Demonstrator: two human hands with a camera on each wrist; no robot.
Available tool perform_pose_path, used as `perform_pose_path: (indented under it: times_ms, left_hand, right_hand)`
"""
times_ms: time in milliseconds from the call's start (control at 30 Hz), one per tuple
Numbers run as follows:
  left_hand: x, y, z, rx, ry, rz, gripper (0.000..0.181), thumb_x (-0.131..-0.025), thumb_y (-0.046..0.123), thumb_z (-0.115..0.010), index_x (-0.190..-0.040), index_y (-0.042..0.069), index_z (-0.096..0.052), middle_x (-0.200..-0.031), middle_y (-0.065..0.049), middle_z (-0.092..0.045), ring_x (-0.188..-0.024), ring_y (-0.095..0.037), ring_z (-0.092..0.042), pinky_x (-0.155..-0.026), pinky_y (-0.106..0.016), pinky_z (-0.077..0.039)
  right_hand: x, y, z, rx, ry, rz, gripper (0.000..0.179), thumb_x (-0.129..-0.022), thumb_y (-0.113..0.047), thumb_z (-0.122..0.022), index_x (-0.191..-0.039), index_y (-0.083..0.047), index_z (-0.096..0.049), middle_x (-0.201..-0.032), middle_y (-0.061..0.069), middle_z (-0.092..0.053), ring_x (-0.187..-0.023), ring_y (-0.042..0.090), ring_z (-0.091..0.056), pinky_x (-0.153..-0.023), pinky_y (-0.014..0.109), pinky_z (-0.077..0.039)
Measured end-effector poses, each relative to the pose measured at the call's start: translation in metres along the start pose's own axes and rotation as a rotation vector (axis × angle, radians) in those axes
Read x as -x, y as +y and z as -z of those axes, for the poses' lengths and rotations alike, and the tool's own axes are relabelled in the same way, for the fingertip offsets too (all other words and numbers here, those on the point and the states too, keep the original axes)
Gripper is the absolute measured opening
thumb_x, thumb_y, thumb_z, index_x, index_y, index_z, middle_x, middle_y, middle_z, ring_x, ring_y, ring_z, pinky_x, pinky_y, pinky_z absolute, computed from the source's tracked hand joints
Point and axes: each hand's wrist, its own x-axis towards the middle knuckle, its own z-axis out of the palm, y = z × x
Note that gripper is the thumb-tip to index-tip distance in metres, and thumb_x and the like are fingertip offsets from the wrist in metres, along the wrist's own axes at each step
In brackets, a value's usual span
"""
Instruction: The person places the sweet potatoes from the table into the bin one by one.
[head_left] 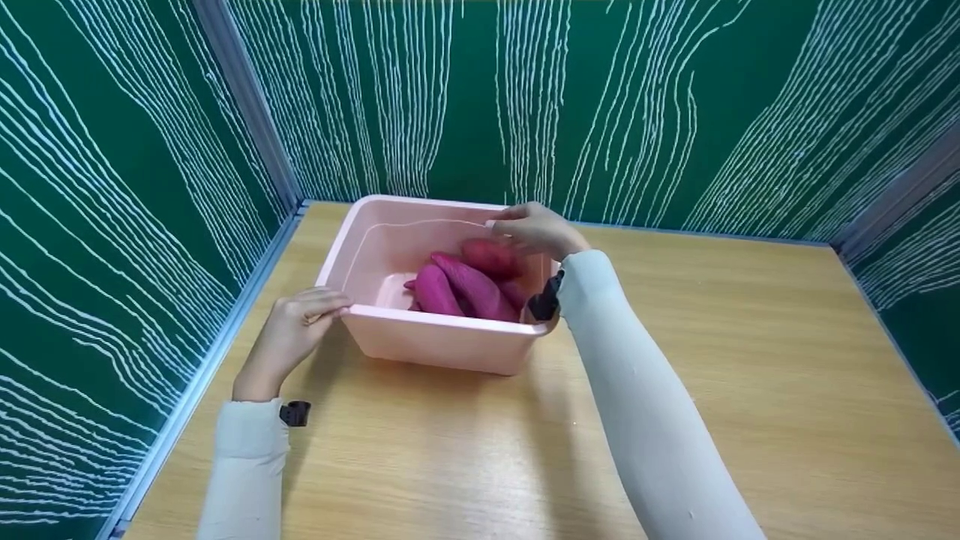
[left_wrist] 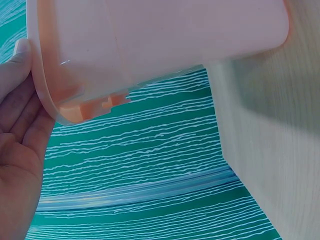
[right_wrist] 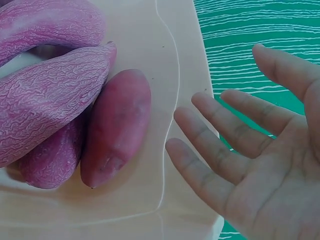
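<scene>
A pink plastic tub (head_left: 442,343) stands on the table, with several wrinkled purple sweet potatoes (head_left: 474,288) heaped toward its right side. A smoother, redder sweet potato (right_wrist: 117,130) lies beside them near the tub's wall. At the near left corner my left hand (head_left: 300,326) pinches the rim, thumb on one side and fingers on the other. Over the far right part of the tub is my right hand (head_left: 538,231). Its fingers are spread and relaxed in the right wrist view, apart from the sweet potatoes and holding nothing.
The wooden table (head_left: 750,337) extends to the right and front of the tub. Green panels (head_left: 472,97) with white wavy lines stand behind and at both sides. A metal-coloured post (head_left: 251,105) marks the back left corner. Dark wrist cameras (head_left: 295,413) sit on both sleeves.
</scene>
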Motion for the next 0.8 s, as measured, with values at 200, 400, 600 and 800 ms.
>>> perform_pose_path:
  times_ms: [200,400,600,800]
  left_hand:
    - [0.000,0.001,0.001,0.009,-0.017,0.021,0.025,-0.084,0.000,-0.070,-0.107,0.008,-0.074,-0.112,-0.012,-0.071,-0.114,-0.032,-0.063,-0.098,-0.047,-0.050]
    - [0.000,0.004,0.002,0.007,-0.032,0.027,0.025,-0.086,0.001,-0.069,-0.109,0.008,-0.073,-0.115,-0.012,-0.070,-0.116,-0.033,-0.062,-0.098,-0.048,-0.050]
    - [0.000,0.004,0.002,0.008,-0.034,0.019,0.025,-0.085,0.000,-0.069,-0.108,0.008,-0.074,-0.114,-0.013,-0.071,-0.115,-0.033,-0.062,-0.098,-0.047,-0.050]
    - [-0.001,0.002,0.002,0.014,-0.040,0.022,0.024,-0.086,0.002,-0.069,-0.108,0.008,-0.074,-0.114,-0.013,-0.071,-0.115,-0.033,-0.062,-0.098,-0.047,-0.050]
  right_hand:
    - [0.005,-0.002,0.003,-0.005,-0.005,0.003,0.040,-0.095,-0.031,-0.060,-0.131,-0.013,-0.059,-0.133,0.014,-0.057,-0.120,0.033,-0.057,-0.098,0.042,-0.053]
    - [0.008,0.000,0.007,-0.001,-0.015,0.031,0.043,-0.095,-0.033,-0.060,-0.132,-0.010,-0.058,-0.133,0.015,-0.057,-0.120,0.033,-0.058,-0.100,0.044,-0.052]
    - [0.013,0.003,0.010,-0.009,-0.010,0.036,0.050,-0.092,-0.037,-0.064,-0.134,-0.011,-0.056,-0.135,0.014,-0.056,-0.120,0.033,-0.058,-0.100,0.042,-0.052]
    - [0.018,0.006,0.015,-0.037,-0.014,0.037,0.051,-0.092,-0.037,-0.064,-0.135,-0.011,-0.055,-0.136,0.012,-0.056,-0.121,0.033,-0.058,-0.103,0.045,-0.049]
